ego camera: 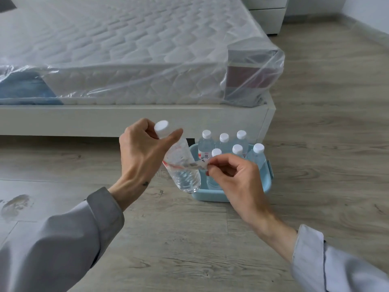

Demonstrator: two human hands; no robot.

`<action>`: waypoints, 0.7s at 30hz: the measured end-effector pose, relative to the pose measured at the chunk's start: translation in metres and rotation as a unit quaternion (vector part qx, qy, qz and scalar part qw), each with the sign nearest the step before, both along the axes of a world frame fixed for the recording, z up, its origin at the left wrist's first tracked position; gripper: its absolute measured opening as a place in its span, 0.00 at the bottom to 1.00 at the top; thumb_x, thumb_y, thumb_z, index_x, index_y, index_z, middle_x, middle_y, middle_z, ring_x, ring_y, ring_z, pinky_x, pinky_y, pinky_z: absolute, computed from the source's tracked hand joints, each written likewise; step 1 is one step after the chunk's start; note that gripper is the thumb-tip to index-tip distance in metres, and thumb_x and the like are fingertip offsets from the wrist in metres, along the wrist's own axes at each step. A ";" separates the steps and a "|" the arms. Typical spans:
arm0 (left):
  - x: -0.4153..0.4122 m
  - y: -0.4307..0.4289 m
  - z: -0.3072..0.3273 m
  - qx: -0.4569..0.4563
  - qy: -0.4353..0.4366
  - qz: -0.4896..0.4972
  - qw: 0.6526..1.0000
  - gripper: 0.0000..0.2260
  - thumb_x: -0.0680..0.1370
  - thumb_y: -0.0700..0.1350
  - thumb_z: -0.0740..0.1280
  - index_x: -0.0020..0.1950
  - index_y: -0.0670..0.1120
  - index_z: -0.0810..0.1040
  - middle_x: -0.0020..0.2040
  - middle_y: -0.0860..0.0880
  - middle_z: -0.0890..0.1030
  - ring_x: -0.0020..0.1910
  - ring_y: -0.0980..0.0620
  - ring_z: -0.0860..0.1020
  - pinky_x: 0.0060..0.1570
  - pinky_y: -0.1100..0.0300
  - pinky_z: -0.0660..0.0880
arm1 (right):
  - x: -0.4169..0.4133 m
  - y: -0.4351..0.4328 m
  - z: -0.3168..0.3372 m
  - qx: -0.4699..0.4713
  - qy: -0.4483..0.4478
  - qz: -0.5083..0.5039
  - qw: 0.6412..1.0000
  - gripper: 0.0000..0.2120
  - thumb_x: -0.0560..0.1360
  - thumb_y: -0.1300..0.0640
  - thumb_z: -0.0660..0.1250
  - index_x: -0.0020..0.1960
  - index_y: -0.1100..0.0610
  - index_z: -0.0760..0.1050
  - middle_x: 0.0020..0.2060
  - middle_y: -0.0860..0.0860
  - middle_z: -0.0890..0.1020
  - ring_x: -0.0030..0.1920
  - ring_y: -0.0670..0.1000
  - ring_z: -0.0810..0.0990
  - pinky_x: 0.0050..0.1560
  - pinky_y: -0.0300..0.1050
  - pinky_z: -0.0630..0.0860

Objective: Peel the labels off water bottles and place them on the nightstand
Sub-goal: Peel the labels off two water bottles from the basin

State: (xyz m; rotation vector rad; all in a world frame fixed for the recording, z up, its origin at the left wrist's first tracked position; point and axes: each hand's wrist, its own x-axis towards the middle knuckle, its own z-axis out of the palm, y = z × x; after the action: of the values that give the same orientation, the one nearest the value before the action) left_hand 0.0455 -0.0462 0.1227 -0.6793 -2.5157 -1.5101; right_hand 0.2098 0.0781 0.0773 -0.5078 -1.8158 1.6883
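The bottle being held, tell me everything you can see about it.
The held bottle is clear, ribbed plastic with a white screw cap, still closed, and it looks to hold water. It is tilted, cap up and to the left, base down and to the right, in the air in front of the blue basket. The left hand grips it near the neck. Its label, mostly clear with red and dark print, is partly peeled; the right hand pinches the loose end and stretches it to the right.
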 end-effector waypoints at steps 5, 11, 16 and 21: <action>0.020 -0.012 -0.071 -0.095 -0.003 0.019 0.995 0.21 0.67 0.60 0.82 0.39 0.49 0.74 0.38 0.53 0.77 0.35 0.55 0.73 0.33 0.58 0.68 | 0.006 -0.009 -0.044 -0.069 -0.086 0.000 0.994 0.12 0.73 0.69 0.74 0.40 0.52 0.86 0.37 0.52 0.89 0.40 0.52 0.90 0.41 0.36 0.81; 0.043 -0.013 -0.135 -0.153 -0.057 0.047 0.986 0.25 0.67 0.62 0.80 0.36 0.53 0.64 0.37 0.54 0.72 0.35 0.59 0.70 0.31 0.59 0.61 | 0.014 -0.013 -0.097 -0.182 -0.138 -0.008 0.973 0.11 0.73 0.76 0.72 0.41 0.61 0.84 0.36 0.56 0.89 0.40 0.54 0.90 0.42 0.43 0.85; 0.052 -0.011 -0.154 -0.179 -0.081 0.051 0.979 0.26 0.67 0.65 0.77 0.37 0.52 0.64 0.38 0.54 0.72 0.34 0.59 0.70 0.31 0.59 0.61 | 0.027 -0.004 -0.120 -0.174 -0.174 -0.006 0.969 0.09 0.69 0.72 0.79 0.47 0.62 0.86 0.41 0.60 0.89 0.40 0.52 0.87 0.45 0.45 0.84; 0.053 -0.008 -0.164 -0.174 -0.091 0.035 0.980 0.26 0.67 0.65 0.78 0.38 0.52 0.65 0.40 0.54 0.72 0.36 0.58 0.71 0.32 0.60 0.61 | 0.036 -0.001 -0.139 -0.119 -0.213 -0.003 0.970 0.03 0.72 0.68 0.78 0.44 0.62 0.87 0.38 0.59 0.89 0.36 0.47 0.83 0.41 0.40 0.78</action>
State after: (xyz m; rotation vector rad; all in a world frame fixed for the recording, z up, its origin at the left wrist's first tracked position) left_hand 0.0982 -0.0547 -0.0411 -0.5044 -2.9457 -1.1674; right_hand 0.2454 0.0775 -0.0618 -1.0462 -1.8967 1.9139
